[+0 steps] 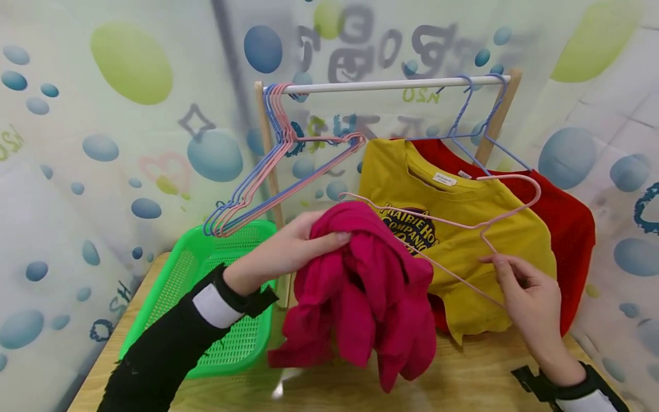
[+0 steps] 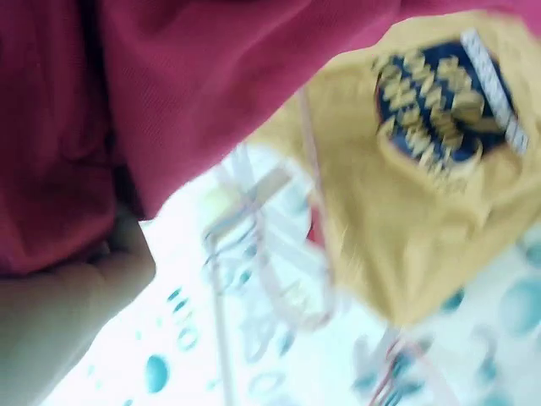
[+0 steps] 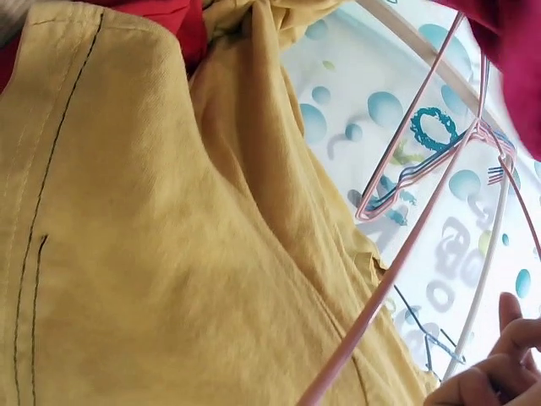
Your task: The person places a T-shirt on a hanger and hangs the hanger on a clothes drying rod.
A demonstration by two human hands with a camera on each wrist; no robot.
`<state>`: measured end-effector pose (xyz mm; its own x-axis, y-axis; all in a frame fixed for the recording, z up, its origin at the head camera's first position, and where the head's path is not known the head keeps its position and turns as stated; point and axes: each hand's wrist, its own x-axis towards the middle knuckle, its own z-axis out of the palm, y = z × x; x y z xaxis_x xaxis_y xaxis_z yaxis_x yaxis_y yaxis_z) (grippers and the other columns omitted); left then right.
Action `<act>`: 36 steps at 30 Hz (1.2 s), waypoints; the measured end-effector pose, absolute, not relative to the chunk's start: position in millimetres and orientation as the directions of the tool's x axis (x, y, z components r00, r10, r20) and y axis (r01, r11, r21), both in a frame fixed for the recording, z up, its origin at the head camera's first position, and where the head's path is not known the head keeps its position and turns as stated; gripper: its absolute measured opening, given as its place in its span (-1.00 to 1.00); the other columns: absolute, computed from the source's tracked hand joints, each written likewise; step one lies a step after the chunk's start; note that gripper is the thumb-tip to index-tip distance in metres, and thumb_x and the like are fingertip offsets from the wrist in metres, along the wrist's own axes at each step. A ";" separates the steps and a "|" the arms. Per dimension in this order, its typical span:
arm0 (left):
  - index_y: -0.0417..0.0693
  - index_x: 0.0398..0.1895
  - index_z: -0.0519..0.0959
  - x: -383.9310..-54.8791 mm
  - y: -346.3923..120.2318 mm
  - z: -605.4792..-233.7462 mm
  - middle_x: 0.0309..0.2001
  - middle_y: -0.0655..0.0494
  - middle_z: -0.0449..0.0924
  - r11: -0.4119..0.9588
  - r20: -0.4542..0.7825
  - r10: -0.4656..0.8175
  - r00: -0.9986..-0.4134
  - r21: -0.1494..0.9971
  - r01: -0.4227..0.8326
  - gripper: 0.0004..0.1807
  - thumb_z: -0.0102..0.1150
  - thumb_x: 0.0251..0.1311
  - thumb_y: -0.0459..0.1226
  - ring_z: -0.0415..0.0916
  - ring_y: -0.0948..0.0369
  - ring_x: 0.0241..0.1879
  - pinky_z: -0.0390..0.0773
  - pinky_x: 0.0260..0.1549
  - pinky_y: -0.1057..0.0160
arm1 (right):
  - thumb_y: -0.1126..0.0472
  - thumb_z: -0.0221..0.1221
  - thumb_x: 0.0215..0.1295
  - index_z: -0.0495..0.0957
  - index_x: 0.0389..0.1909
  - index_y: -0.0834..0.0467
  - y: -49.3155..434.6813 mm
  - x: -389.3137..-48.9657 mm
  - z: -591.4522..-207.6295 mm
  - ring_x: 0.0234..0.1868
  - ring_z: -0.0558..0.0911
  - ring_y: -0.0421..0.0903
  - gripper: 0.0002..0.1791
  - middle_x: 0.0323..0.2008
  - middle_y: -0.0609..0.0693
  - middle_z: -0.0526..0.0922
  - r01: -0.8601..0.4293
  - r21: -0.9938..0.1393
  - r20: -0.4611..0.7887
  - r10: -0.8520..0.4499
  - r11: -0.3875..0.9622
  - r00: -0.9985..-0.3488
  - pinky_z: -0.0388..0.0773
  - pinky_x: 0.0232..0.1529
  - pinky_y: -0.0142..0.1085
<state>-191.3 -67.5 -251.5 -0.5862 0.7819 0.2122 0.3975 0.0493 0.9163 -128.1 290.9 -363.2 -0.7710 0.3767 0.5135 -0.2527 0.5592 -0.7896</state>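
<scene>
A crumpled magenta garment hangs from my left hand, whose thumb and fingers grip its upper edge. My right hand pinches a pink wire hanger near one shoulder end. The hanger lies sideways in the air, its hook pointing right, and its far end reaches to the top of the magenta garment. In the left wrist view, folds of the garment cover most of the left hand's fingers. The right wrist view shows the hanger's wire running past the right hand's fingers.
Behind the hands stands a rack with a white rail. Several pink and blue hangers hang at its left. A yellow shirt and a red garment hang at its right. A green basket sits left on the wooden table.
</scene>
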 end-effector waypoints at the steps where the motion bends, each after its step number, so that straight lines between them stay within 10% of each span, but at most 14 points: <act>1: -0.10 0.02 0.49 -194.7 -61.6 -256.8 -0.15 0.02 0.58 0.071 0.188 0.782 -0.595 0.920 0.384 -0.72 -0.04 0.40 -0.15 0.56 0.18 -0.13 0.52 -0.11 0.21 | 0.23 0.13 0.34 0.67 -0.25 0.23 291.3 -128.3 -363.6 -0.80 0.08 -0.22 -0.82 -0.79 -0.17 0.21 -0.250 -0.791 0.513 0.384 0.558 -0.768 -0.01 -0.81 -0.34; 14: -0.07 0.02 0.50 -238.8 -31.5 -360.5 -0.11 0.05 0.62 0.626 -0.067 0.589 -0.805 0.669 0.402 -0.64 0.09 0.29 -0.05 0.56 0.17 -0.07 0.49 -0.05 0.22 | 0.24 0.12 0.35 0.66 -0.26 0.26 291.2 -129.3 -373.8 -0.82 0.08 -0.23 -0.81 -0.78 -0.19 0.26 -0.230 -0.812 0.479 0.387 0.537 -0.788 0.01 -0.81 -0.33; 31: -0.27 -0.01 0.26 -234.3 -46.4 -388.4 -0.27 -0.15 0.54 0.759 0.012 0.462 -0.887 0.512 0.402 -0.41 0.23 0.17 -0.01 0.56 0.03 -0.25 0.53 -0.33 0.18 | 0.26 0.11 0.35 0.65 -0.26 0.29 286.4 -130.9 -381.0 -0.85 0.08 -0.23 -0.81 -0.78 -0.19 0.28 -0.247 -0.816 0.469 0.350 0.522 -0.811 0.00 -0.84 -0.34; 36: -0.33 0.22 0.14 -224.1 -50.2 -391.4 0.00 -0.28 0.51 0.788 -0.090 0.512 -0.854 0.445 0.425 -0.06 0.49 -0.11 -0.11 0.51 -0.04 0.02 0.54 -0.08 0.14 | 0.24 0.12 0.35 0.65 -0.27 0.28 286.1 -130.5 -382.7 -0.85 0.06 -0.23 -0.80 -0.81 -0.19 0.24 -0.232 -0.818 0.461 0.359 0.526 -0.812 -0.02 -0.84 -0.34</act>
<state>-224.1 -50.2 -391.4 -0.8541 0.5122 -0.0902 0.4255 0.7880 0.4450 -130.5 286.1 -382.7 -0.8116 0.3589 0.4609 -0.2322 0.5258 -0.8183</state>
